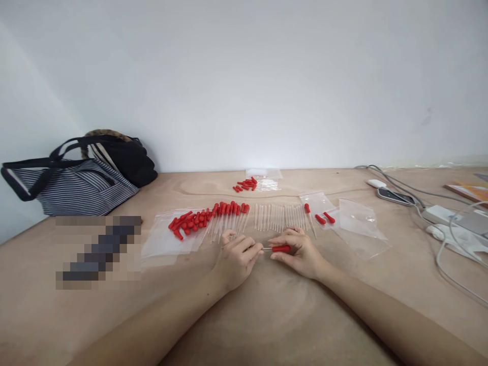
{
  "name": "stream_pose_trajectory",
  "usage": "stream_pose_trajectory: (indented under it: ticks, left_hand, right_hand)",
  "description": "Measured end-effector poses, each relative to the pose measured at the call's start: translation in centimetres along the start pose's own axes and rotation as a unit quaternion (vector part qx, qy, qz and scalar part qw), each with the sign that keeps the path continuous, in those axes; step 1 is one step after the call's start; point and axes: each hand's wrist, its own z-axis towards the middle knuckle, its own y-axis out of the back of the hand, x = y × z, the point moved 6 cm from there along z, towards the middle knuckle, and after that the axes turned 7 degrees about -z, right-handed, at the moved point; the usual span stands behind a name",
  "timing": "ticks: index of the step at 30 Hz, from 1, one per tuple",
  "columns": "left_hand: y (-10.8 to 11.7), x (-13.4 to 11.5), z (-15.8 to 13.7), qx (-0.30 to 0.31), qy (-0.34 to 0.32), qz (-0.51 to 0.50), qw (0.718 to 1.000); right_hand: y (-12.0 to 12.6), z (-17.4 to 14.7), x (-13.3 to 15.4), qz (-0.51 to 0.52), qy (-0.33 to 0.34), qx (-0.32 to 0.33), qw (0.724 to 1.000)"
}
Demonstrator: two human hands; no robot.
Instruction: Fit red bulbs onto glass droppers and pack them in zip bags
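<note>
Left hand (240, 255): fingers pinch a thin tube (267, 249).
Right hand (300, 254): fingers hold a red cap (281, 248) at the tube's end.

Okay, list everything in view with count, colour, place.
wooden table: one, light brown, below
plain wall: one, whitish, behind
striped fabric bag: one, navy-white, left
soft fabric bag: one, black, behind it
pixelated patch: one, dark, left
thin plastic bags: several, clear, left, back, right
loose rubbery bulbs: many, red, left, back, right
slim bulb-tipped tubes: many, red-clear, centre
slim bare tubes: many, clear, centre, back
small rounded case: one, white, right
flat rectangular device: one, dark, right
boxy pieces: several, white-grey, right
thin cables: several, white-grey, right
flat rectangular item: one, multicoloured, right edge
held bulb-tipped tube: one, red-clear, between hands
left hand: one, bare, on tube
right hand: one, bare, on bulb
forearms: two, lower corners
</note>
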Motion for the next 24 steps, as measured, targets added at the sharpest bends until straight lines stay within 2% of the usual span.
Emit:
stream_pose_trajectory:
  ticks: [3,8,17,24]
  left_hand:
    - [0.2,-0.1,0.0,-0.006,0.003,0.01,1.0]
    - [0.4,-0.3,0.0,-0.006,0.005,-0.001,1.0]
    - [0.3,-0.4,-0.2,-0.008,0.017,-0.03,0.999]
    - [0.4,-0.2,0.0,-0.009,0.025,-0.032,0.999]
  right_hand:
    - [0.5,-0.1,0.1,-0.055,0.005,-0.023,0.998]
    - [0.7,-0.3,1.2,-0.13,0.051,-0.038,0.989]
    - [0.5,-0.3,1.8,-0.123,0.091,-0.038,0.988]
    - [0.5,0.0,1.5,-0.119,0.088,-0.017,0.989]
